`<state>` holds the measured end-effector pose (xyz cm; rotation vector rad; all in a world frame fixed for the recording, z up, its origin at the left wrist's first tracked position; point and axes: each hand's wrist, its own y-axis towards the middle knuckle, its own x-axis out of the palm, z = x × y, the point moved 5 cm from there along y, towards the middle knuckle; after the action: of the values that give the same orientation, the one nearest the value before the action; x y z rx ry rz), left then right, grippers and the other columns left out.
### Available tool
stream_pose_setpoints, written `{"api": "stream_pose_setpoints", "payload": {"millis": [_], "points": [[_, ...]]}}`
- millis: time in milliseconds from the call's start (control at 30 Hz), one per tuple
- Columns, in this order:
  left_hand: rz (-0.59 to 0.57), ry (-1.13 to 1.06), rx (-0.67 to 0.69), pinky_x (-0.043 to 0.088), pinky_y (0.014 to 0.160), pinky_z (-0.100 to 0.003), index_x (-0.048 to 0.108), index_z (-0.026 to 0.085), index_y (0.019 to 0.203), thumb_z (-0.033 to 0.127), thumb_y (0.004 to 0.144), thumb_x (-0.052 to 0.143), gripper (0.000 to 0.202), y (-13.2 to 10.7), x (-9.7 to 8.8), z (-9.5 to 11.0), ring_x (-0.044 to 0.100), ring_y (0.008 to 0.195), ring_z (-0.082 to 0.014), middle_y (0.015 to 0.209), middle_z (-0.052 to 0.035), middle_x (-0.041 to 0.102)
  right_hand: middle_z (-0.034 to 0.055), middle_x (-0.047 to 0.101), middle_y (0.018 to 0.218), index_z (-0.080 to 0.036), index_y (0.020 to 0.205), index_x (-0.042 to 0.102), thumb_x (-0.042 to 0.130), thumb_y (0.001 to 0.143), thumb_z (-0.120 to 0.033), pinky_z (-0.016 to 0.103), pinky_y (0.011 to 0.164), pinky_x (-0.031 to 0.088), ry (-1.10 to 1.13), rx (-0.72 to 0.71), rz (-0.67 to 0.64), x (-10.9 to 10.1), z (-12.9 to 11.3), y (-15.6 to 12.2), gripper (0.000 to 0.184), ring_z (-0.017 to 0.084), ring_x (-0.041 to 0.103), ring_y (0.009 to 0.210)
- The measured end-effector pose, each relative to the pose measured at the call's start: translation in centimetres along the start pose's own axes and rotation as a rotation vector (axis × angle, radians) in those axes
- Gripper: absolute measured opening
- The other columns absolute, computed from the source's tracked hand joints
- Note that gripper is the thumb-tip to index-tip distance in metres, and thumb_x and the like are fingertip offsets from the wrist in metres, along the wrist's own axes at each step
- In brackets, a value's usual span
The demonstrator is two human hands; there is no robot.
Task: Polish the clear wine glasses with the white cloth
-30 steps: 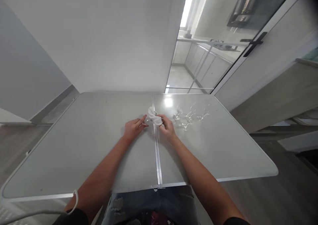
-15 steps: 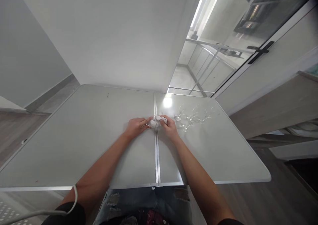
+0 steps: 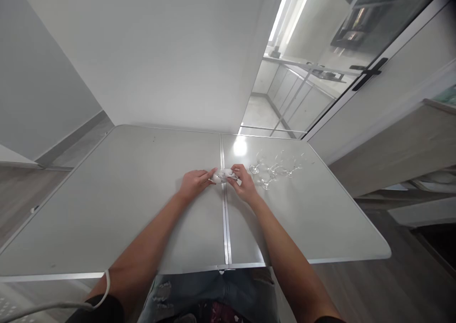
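Note:
Over the table's centre seam, my left hand [image 3: 194, 184] has its thumb and fingers closed round one end of a small clear glass [image 3: 215, 178], which seems to lie on its side. A crumpled white cloth [image 3: 230, 173] sits in or against the glass; its exact position inside is too small to make out. My right hand [image 3: 245, 185] pinches the cloth at the other end between thumb and fingers. Just right of that hand stand several clear stemmed glasses [image 3: 265, 184], hard to tell apart against the pale tabletop.
The pale folding table [image 3: 107, 209] has a metal seam [image 3: 225, 228] down its middle and a metal rim. A white wall [image 3: 171, 57] rises behind it, with a glass door [image 3: 306, 85] at the back right. A white cable [image 3: 67, 306] hangs by my left arm.
My right hand has shifted its grip on the cloth, its fingers now more raised and spread. The cloth lies flatter along the glass. My left hand stays in place.

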<state>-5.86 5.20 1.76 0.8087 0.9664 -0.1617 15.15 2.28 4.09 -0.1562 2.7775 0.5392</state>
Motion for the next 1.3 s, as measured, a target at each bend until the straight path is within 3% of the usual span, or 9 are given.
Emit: {"api": "stream_pose_setpoints", "payload": {"millis": [100, 233, 400, 600, 733, 833, 1000, 1167, 1300], "points": [[-0.055, -0.023, 0.058, 0.041, 0.068, -0.025, 0.069, 0.033, 0.131, 0.040, 0.096, 0.063, 0.036, 0.0, 0.0, 0.4, 0.065, 0.074, -0.0149, 0.086, -0.0048, 0.075, -0.0029, 0.059, 0.079, -0.027, 0.126, 0.050, 0.063, 0.093, -0.049, 0.029, 0.071, 0.043, 0.218, 0.130, -0.192, 0.9, -0.2, -0.2, 0.042, 0.016, 0.051, 0.069], [-0.071, -0.058, 0.032, 0.041, 0.066, -0.025, 0.069, 0.030, 0.131, 0.044, 0.096, 0.061, 0.039, -0.1, -0.2, 0.7, 0.062, 0.071, -0.0139, 0.084, -0.0052, 0.074, -0.0014, 0.058, 0.083, -0.026, 0.135, 0.047, 0.062, 0.092, -0.054, 0.028, 0.074, 0.044, 0.347, 0.202, -0.249, 1.0, -0.8, -0.2, 0.053, 0.017, 0.053, 0.076], [-0.198, -0.324, -0.105, 0.040, 0.064, -0.023, 0.067, 0.023, 0.135, 0.048, 0.086, 0.072, 0.055, -0.2, -0.2, 1.2, 0.050, 0.059, -0.0109, 0.065, 0.0025, 0.061, -0.0008, 0.059, 0.081, -0.026, 0.133, 0.055, 0.056, 0.096, -0.049, 0.029, 0.073, 0.045, 0.137, 0.095, -0.243, 0.0, -1.1, 0.2, 0.044, 0.017, 0.052, 0.073], [-0.479, -0.774, -0.317, 0.027, 0.053, -0.023, 0.072, 0.018, 0.128, 0.051, 0.080, 0.076, 0.058, 0.4, -2.0, 1.7, 0.033, 0.056, -0.0089, 0.059, 0.0054, 0.039, 0.0066, 0.067, 0.112, -0.029, 0.125, 0.066, 0.054, 0.097, -0.046, 0.038, 0.090, 0.048, -0.058, -0.114, -0.218, -0.4, -2.3, -0.2, 0.035, 0.024, 0.058, 0.099], [-0.595, -0.912, -0.362, 0.022, 0.049, -0.023, 0.072, 0.010, 0.127, 0.055, 0.080, 0.074, 0.064, 0.6, -2.3, 1.3, 0.026, 0.051, -0.0081, 0.054, 0.0063, 0.032, 0.0040, 0.065, 0.093, -0.027, 0.118, 0.065, 0.054, 0.097, -0.046, 0.033, 0.075, 0.047, 0.032, -0.111, -0.179, 0.2, -2.5, -0.4, 0.030, 0.019, 0.055, 0.077], [-0.444, -0.785, -0.334, 0.026, 0.050, -0.023, 0.073, 0.013, 0.126, 0.056, 0.080, 0.074, 0.063, 0.5, -1.8, 0.9, 0.031, 0.052, -0.0084, 0.055, 0.0054, 0.039, 0.0003, 0.057, 0.080, -0.025, 0.121, 0.061, 0.055, 0.097, -0.045, 0.030, 0.067, 0.043, 0.105, -0.021, -0.102, 0.3, -2.2, 0.0, 0.032, 0.017, 0.049, 0.068], [-0.082, -0.234, -0.101, 0.039, 0.064, -0.024, 0.071, 0.024, 0.130, 0.054, 0.089, 0.067, 0.051, 0.3, -1.5, 1.5, 0.051, 0.061, -0.0124, 0.068, -0.0016, 0.065, -0.0028, 0.052, 0.073, -0.026, 0.126, 0.056, 0.059, 0.094, -0.046, 0.028, 0.064, 0.042, 0.246, 0.152, 0.009, 0.0, -1.7, 0.6, 0.038, 0.016, 0.048, 0.066], [-0.044, 0.038, 0.037, 0.039, 0.067, -0.028, 0.068, 0.029, 0.133, 0.044, 0.099, 0.056, 0.039, 0.9, -1.4, 2.3, 0.057, 0.064, -0.0158, 0.069, -0.0055, 0.067, -0.0024, 0.057, 0.079, -0.028, 0.126, 0.055, 0.066, 0.087, -0.043, 0.028, 0.065, 0.045, 0.381, 0.275, 0.172, -0.4, -0.2, 0.5, 0.043, 0.016, 0.053, 0.069], [-0.059, 0.055, 0.080, 0.039, 0.067, -0.029, 0.067, 0.031, 0.134, 0.041, 0.100, 0.055, 0.038, 1.0, -1.0, 2.6, 0.059, 0.066, -0.0169, 0.071, -0.0060, 0.068, -0.0019, 0.060, 0.081, -0.025, 0.116, 0.057, 0.076, 0.072, -0.041, 0.027, 0.059, 0.045, 0.598, 0.533, 0.254, -0.2, 2.5, 0.2, 0.050, 0.015, 0.055, 0.067]]}}
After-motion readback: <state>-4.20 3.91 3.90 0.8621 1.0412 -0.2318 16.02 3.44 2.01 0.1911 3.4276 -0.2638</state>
